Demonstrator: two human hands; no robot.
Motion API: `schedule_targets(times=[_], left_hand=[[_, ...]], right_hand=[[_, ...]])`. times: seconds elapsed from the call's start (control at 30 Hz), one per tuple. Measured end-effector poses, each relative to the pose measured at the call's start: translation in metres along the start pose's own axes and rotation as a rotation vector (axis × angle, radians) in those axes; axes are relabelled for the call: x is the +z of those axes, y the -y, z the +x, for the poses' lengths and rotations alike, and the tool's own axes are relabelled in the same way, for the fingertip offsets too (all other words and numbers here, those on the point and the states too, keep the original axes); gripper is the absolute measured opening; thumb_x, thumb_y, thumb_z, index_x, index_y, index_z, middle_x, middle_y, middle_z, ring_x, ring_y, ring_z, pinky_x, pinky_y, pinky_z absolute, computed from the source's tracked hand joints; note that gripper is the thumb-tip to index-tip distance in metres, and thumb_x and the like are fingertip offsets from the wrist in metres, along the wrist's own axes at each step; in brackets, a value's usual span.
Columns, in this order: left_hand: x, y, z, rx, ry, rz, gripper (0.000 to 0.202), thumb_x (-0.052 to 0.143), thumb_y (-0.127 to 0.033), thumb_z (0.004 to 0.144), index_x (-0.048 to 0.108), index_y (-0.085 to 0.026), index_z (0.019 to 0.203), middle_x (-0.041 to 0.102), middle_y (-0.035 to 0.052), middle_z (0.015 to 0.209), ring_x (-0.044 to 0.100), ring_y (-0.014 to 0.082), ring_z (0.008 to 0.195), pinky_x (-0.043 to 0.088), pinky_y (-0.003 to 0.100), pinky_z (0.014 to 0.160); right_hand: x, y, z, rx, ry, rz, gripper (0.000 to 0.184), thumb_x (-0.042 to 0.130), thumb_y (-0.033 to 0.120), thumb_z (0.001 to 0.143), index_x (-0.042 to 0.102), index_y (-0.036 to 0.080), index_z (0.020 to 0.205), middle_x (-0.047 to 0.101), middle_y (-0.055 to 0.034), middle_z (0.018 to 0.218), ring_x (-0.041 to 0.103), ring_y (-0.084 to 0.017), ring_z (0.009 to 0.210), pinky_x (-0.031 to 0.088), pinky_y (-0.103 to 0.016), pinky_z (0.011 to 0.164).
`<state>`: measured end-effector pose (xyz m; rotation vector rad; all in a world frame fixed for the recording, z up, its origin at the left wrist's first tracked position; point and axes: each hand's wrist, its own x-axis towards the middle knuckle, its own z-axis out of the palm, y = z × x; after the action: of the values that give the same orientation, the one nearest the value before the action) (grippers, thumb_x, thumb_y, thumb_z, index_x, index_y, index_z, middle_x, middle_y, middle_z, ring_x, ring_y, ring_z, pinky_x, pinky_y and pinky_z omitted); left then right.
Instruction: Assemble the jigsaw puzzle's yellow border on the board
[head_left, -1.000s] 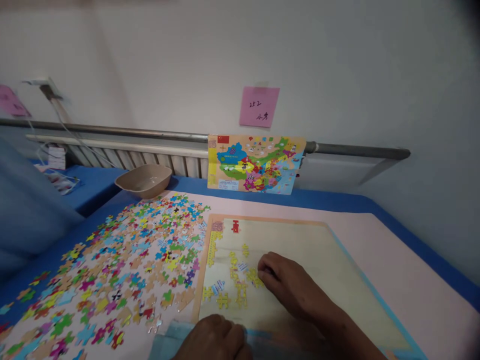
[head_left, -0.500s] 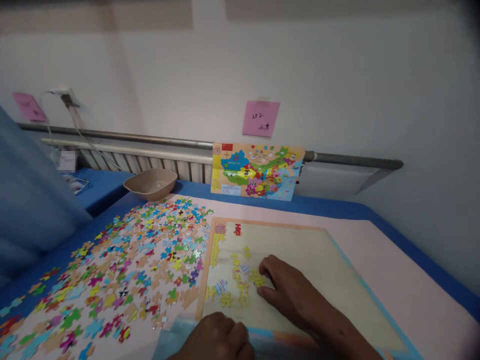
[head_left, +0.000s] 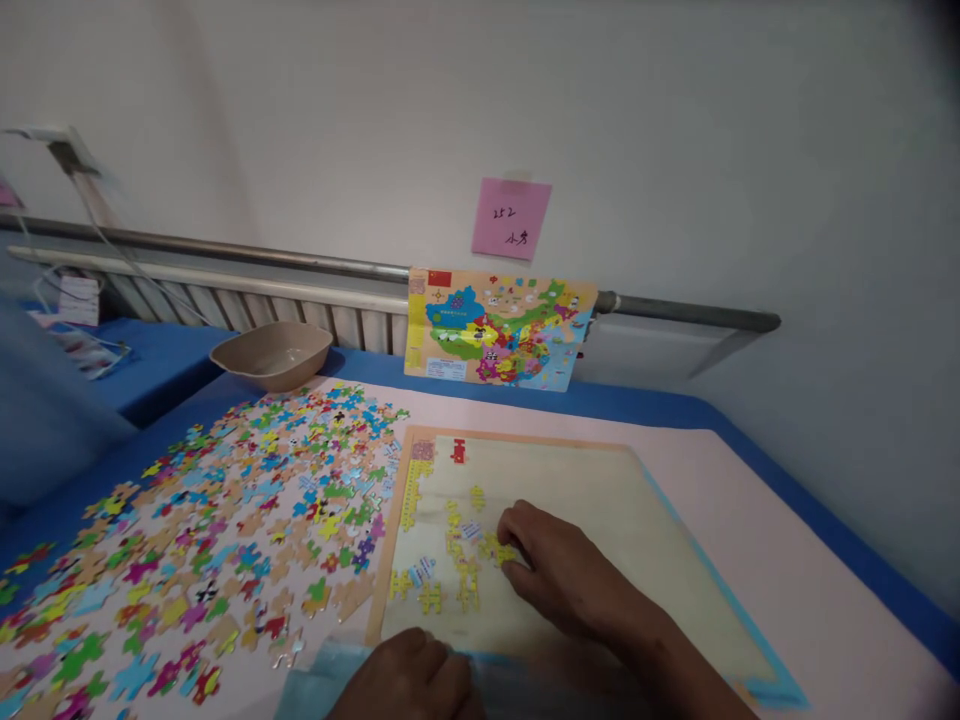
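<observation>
Right hand (head_left: 559, 575) half-open, fingertips pressing a yellow piece (head_left: 504, 552) onto the puzzle board (head_left: 637, 500) — left hand (head_left: 409, 680) loosely fisted at its near edge, likely steadying it — contents unseen.

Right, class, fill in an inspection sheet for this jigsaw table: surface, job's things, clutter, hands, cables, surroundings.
Surface: pink mat on a blue table.
Job's things: puzzle board with a few yellow pieces laid; loose pieces spread to its left; map picture stood up behind it.
Clutter: beige bowl; pale blue sheet.
Hands: right hand fingertips at a yellow piece, grip unclear; left hand curled at the near edge.
Cables: pale cable, far left.
Surroundings: wall, pink note, radiator.
</observation>
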<state>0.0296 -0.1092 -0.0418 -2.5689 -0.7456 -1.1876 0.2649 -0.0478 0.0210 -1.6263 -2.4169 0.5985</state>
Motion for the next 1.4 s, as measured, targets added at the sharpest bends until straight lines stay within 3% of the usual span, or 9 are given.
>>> schedule_targets(times=[0.3,0.47,0.63,0.77,0.87,1.1,1.4], left_hand=[[-0.009,-0.003,0.003,0.082,0.098,0.133,0.036,0.048,-0.014,0.106,0.047,-0.023,0.071,0.050,-0.0035,0.060,0.046,0.0144,0.050,0.029,0.034,0.049],[-0.006,-0.004,-0.006,0.110,0.132,0.146,0.031,0.054,-0.011,0.102,0.045,-0.023,0.075,0.049,-0.0039,0.061,0.045,0.0145,0.051,0.028,0.032,0.049],[-0.007,-0.006,-0.012,0.035,0.196,0.143,0.021,0.056,-0.015,0.101,0.053,-0.022,0.081,0.061,-0.0007,0.073,0.052,0.0163,0.060,0.037,0.033,0.054],[-0.005,-0.013,-0.012,0.032,0.118,0.145,0.024,0.051,-0.009,0.100,0.053,-0.021,0.079,0.061,-0.0004,0.071,0.049,0.0151,0.058,0.037,0.032,0.053],[-0.002,-0.015,-0.012,0.056,0.068,0.141,0.029,0.046,-0.003,0.097,0.051,-0.022,0.076,0.055,-0.0020,0.064,0.047,0.0150,0.055,0.034,0.031,0.051],[-0.003,-0.012,-0.014,0.072,0.166,0.156,0.022,0.053,-0.012,0.101,0.051,-0.022,0.081,0.059,-0.0012,0.068,0.052,0.0158,0.058,0.037,0.031,0.054],[-0.005,-0.011,-0.012,0.064,0.149,0.132,0.025,0.053,-0.016,0.104,0.049,-0.022,0.080,0.053,-0.0031,0.066,0.050,0.0147,0.057,0.032,0.032,0.053]], right_hand=[[-0.007,-0.004,0.000,0.007,-0.035,0.003,0.024,0.054,0.008,0.082,0.059,0.023,0.100,0.067,-0.0035,0.106,0.060,-0.020,0.086,0.040,-0.031,0.075],[-0.005,-0.008,0.002,0.006,-0.068,0.078,0.017,0.048,0.014,0.093,0.061,0.024,0.097,0.068,-0.0043,0.106,0.063,-0.021,0.090,0.044,-0.033,0.079],[0.000,-0.011,0.007,0.010,-0.104,0.098,0.017,0.046,0.022,0.101,0.061,0.024,0.094,0.067,-0.0041,0.098,0.061,-0.022,0.086,0.045,-0.035,0.079],[0.002,-0.003,0.008,-0.042,-0.143,0.055,0.022,0.045,0.023,0.103,0.062,0.023,0.090,0.066,-0.0049,0.095,0.060,-0.022,0.087,0.044,-0.034,0.078],[0.006,0.009,0.006,-0.158,-0.088,0.101,0.022,0.046,0.021,0.103,0.066,0.023,0.094,0.066,-0.0042,0.098,0.061,-0.021,0.091,0.044,-0.032,0.080],[0.020,0.030,0.001,-0.270,0.095,0.014,0.033,0.053,0.006,0.088,0.074,0.025,0.106,0.064,-0.0028,0.098,0.060,-0.019,0.092,0.040,-0.030,0.078],[0.021,0.023,0.003,-0.241,0.145,-0.032,0.010,0.067,0.014,0.093,0.068,0.021,0.099,0.065,-0.0025,0.101,0.058,-0.020,0.093,0.036,-0.031,0.079]])
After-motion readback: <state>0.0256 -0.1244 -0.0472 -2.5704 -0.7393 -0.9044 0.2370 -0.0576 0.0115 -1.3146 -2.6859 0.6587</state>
